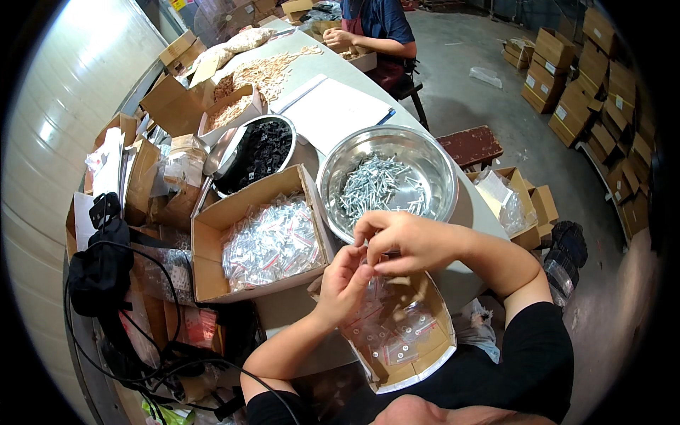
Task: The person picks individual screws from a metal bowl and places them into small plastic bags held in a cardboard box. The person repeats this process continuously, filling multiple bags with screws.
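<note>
My left hand [343, 285] and my right hand [405, 241] meet fingertip to fingertip, both pinching a small clear plastic bag [375, 285] that is mostly hidden behind the fingers. Below them is an open cardboard tray [440, 327], close against my body. Several flat zip bags [412, 333] with red strips and small round pieces inside lie in it. Just beyond my right hand stands a steel bowl [440, 168] holding a heap of silvery screws [375, 185]. Left of my hands, a cardboard box [212, 249] is filled with zip bags of metal hardware [276, 241].
A pot [303, 152] of black parts, a white paper pad [340, 106] and loose wooden pieces [265, 74] occupy the table farther off. Black cables [170, 283] hang at the left. Another person [382, 35] sits at the far table edge; stacked cartons [552, 60] stand right.
</note>
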The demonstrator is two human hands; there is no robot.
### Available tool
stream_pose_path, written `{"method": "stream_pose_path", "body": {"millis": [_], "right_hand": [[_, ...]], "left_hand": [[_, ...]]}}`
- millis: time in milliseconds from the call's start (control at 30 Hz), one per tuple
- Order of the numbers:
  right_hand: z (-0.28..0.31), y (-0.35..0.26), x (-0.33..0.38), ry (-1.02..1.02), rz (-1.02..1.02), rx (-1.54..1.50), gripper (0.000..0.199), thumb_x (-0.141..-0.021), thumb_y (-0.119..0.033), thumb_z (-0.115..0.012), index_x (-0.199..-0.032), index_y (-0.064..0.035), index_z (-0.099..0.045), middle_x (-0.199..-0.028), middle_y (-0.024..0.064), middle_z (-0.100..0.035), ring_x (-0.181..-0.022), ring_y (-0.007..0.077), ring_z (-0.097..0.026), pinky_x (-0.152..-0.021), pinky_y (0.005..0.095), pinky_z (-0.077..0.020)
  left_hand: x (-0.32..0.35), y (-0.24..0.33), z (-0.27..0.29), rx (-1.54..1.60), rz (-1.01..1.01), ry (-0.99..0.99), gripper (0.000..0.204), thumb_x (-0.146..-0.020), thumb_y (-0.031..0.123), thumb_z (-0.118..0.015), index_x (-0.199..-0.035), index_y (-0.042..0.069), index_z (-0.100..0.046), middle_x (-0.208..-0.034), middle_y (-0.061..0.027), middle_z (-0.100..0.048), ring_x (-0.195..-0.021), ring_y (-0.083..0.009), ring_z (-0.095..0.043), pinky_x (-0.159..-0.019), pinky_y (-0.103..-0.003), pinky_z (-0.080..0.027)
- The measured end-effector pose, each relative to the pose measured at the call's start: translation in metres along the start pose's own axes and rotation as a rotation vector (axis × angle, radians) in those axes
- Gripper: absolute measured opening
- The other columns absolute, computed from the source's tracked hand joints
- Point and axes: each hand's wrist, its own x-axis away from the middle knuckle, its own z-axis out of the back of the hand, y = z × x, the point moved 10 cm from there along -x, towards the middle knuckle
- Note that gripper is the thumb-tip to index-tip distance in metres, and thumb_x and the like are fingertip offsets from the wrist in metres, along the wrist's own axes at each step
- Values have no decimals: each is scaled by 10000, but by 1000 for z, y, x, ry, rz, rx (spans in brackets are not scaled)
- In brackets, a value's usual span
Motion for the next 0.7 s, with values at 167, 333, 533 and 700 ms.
{"method": "stream_pose_path", "body": {"millis": [167,333,533,700], "right_hand": [[7,21,3,-2,-287,-112,201,-753,-158,-721,-850,1,-644,-773,84,-628,-707,183,-628,-644,294,-509],[-7,38,8,-68,-358,-227,235,-790,-201,-705,-873,8,-634,-736,79,-646,-669,146,-613,-616,284,-496],[-35,46,9,-240,-390,-394,209,-858,-211,-649,-839,-8,-601,-711,28,-602,-654,94,-556,-579,260,-449],[-41,37,6,-248,-311,-488,203,-876,-188,-603,-769,-29,-535,-672,-13,-513,-619,68,-465,-541,249,-385]], "left_hand": [[8,9,11,-378,-10,110,149,-967,99,-577,-1032,-35,-585,-831,13,-605,-733,-21,-515,-644,-177,-432],[9,7,16,-301,15,140,123,-954,85,-585,-955,-35,-605,-807,9,-606,-714,-25,-521,-621,-184,-432],[11,16,13,-423,-20,128,141,-921,82,-611,-842,-35,-611,-691,9,-600,-614,-32,-510,-545,-200,-425],[13,37,7,-574,-97,102,140,-909,67,-613,-801,-21,-603,-664,6,-590,-591,-36,-500,-529,-202,-413]]}}
